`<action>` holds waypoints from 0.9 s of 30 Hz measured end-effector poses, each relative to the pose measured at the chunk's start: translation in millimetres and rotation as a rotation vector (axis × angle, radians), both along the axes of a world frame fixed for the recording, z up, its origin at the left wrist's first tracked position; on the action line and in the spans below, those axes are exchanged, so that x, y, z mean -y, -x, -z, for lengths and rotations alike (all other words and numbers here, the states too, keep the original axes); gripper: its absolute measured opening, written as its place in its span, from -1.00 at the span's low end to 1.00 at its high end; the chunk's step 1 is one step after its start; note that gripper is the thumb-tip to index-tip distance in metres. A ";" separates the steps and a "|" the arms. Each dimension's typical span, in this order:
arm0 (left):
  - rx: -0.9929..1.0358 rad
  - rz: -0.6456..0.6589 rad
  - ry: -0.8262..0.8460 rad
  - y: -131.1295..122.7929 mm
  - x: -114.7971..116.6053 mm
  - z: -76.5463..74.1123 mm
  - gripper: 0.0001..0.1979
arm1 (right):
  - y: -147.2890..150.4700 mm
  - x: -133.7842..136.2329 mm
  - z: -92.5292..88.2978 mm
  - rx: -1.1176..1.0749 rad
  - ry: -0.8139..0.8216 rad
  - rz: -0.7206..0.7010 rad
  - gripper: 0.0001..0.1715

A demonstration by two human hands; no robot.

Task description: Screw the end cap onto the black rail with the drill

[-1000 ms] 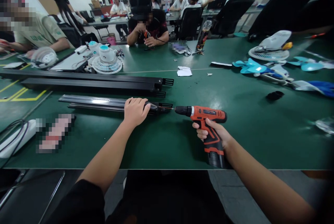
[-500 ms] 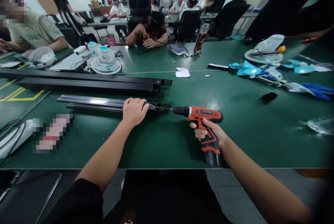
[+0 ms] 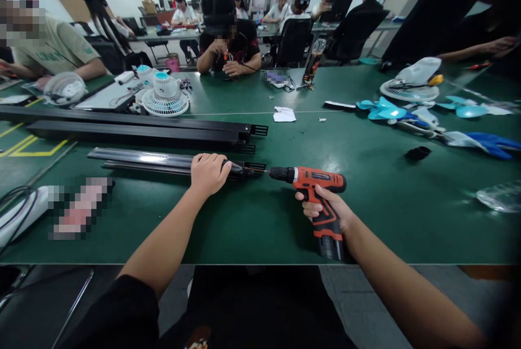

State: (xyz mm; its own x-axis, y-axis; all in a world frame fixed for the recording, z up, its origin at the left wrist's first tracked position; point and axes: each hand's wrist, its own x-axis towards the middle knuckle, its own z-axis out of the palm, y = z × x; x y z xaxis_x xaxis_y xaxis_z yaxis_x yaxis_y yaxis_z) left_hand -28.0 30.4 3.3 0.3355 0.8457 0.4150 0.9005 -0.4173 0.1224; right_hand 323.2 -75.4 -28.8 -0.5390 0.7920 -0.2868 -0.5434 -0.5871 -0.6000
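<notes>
An orange and black cordless drill (image 3: 321, 181) is gripped by its handle in my right hand (image 3: 331, 207). Its thin bit points left, to the slotted black end piece (image 3: 255, 167) of a long black bar; whether the tip touches inside is too small to tell. My left hand (image 3: 209, 174) is wrapped over this long, shiny black bar (image 3: 142, 156) near its right end, pressing it on the green table (image 3: 244, 224). The palm hides part of the bar. Behind it lie two more long black bars (image 3: 138, 133), side by side, with similar slotted ends.
Fan parts (image 3: 166, 94) stand at the back left. Blue fan blades (image 3: 382, 109), a glove (image 3: 484, 141) and a small black cup-like piece (image 3: 418, 152) lie right. A bottle (image 3: 313, 64) stands at the back. A co-worker (image 3: 230, 39) sits opposite.
My hands, the drill and the bar stay nearly as they were. At the far right, a co-worker's arm has come into view over the table.
</notes>
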 end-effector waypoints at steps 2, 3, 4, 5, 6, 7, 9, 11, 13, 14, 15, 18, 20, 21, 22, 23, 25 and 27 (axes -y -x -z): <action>0.001 0.000 0.002 0.4 0.0 0.5 -0.52 | -0.8 0.0 1.5 -0.007 0.022 -0.014 -0.51; 0.002 0.001 0.004 0.6 0.0 0.8 -0.52 | -1.1 0.2 2.1 -0.008 0.031 -0.021 -0.50; 0.004 0.000 0.005 0.8 0.1 1.2 -0.53 | -1.4 0.4 2.7 -0.006 0.036 -0.027 -0.48; 0.004 -0.001 0.004 1.0 0.2 1.5 -0.53 | -1.7 0.8 3.2 -0.005 0.037 -0.028 -0.48; 0.003 -0.003 0.003 1.1 0.4 1.9 -0.53 | -1.9 1.1 3.6 -0.002 0.033 -0.027 -0.48; 0.002 -0.006 0.000 1.2 0.6 2.1 -0.54 | -2.2 1.6 3.9 0.001 0.029 -0.027 -0.49; 0.001 -0.007 -0.004 1.4 1.2 2.4 -0.54 | -2.5 2.3 3.9 0.006 0.020 -0.028 -0.50; 0.004 -0.003 -0.003 1.5 1.8 2.2 -0.54 | -2.3 2.8 3.3 0.009 0.015 -0.034 -0.52; 0.008 -0.001 -0.001 1.5 2.2 1.7 -0.54 | -1.6 2.9 2.5 0.009 0.013 -0.037 -0.54; 0.009 0.000 0.000 1.3 2.4 1.4 -0.55 | -1.2 2.9 2.1 0.007 0.010 -0.037 -0.56; 0.011 -0.001 -0.001 1.2 2.6 1.2 -0.55 | -0.7 2.7 1.7 0.003 0.006 -0.035 -0.57; 0.015 -0.007 -0.007 0.5 2.8 1.2 -0.55 | 0.3 2.3 1.3 -0.015 -0.014 -0.032 -0.58; 0.015 -0.007 -0.009 0.3 2.9 1.9 -0.55 | 0.6 2.0 1.0 -0.016 -0.024 -0.039 -0.58; 0.016 -0.007 -0.010 0.3 2.9 2.4 -0.56 | 0.6 1.9 0.8 -0.012 -0.027 -0.039 -0.59; 0.017 -0.006 -0.011 0.3 2.8 2.9 -0.56 | 0.7 1.9 0.4 -0.006 -0.028 -0.038 -0.59; 0.019 -0.006 -0.012 0.4 2.8 3.4 -0.55 | 0.9 1.9 -0.1 0.001 -0.028 -0.034 -0.59; 0.022 -0.005 -0.015 0.6 2.7 3.8 -0.55 | 1.5 2.3 -1.4 0.009 -0.028 -0.018 -0.59; 0.020 -0.004 -0.016 0.6 2.7 3.4 -0.55 | 2.4 2.8 -2.6 0.006 -0.029 -0.001 -0.59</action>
